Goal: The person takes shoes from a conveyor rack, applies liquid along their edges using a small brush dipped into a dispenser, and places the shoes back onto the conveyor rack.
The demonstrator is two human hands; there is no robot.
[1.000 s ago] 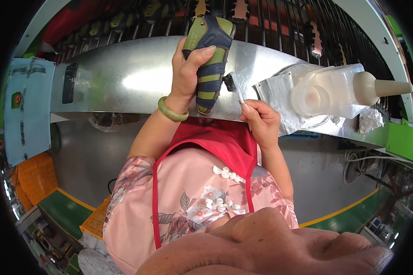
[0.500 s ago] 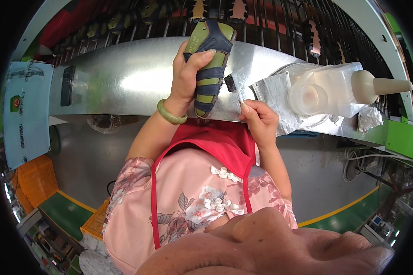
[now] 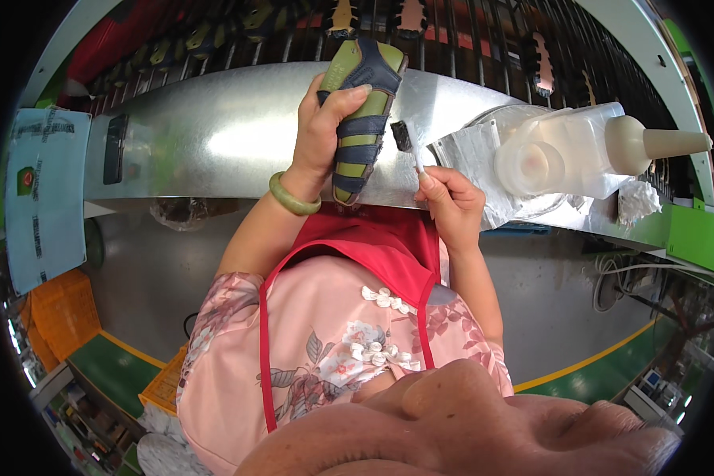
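My left hand [image 3: 325, 119] is closed around a shoe upper on a last [image 3: 362, 131], with dark blue straps over a green form. It is held upright above the metal bench, its wide end pointing away from me. Between the thumb and fingers of my right hand [image 3: 452, 198] is a small brush [image 3: 418, 151] with a white handle and a dark bristle head. The bristles are just right of the shoe's edge, with a small gap between them.
Right of my hands, a translucent plastic bottle [image 3: 587, 155] with a beige nozzle lies over crumpled foil [image 3: 480, 163]. A dark phone-like slab [image 3: 117, 149] rests at the bench's left, near a light blue box [image 3: 47, 198]. Beyond the metal bench [image 3: 190, 135], shoe parts [image 3: 411, 17] sit on a rack of bars.
The brush has shifted slightly up and right, opening a small gap from the shoe's edge. My left hand has tilted the shoe a little and moved it slightly left.
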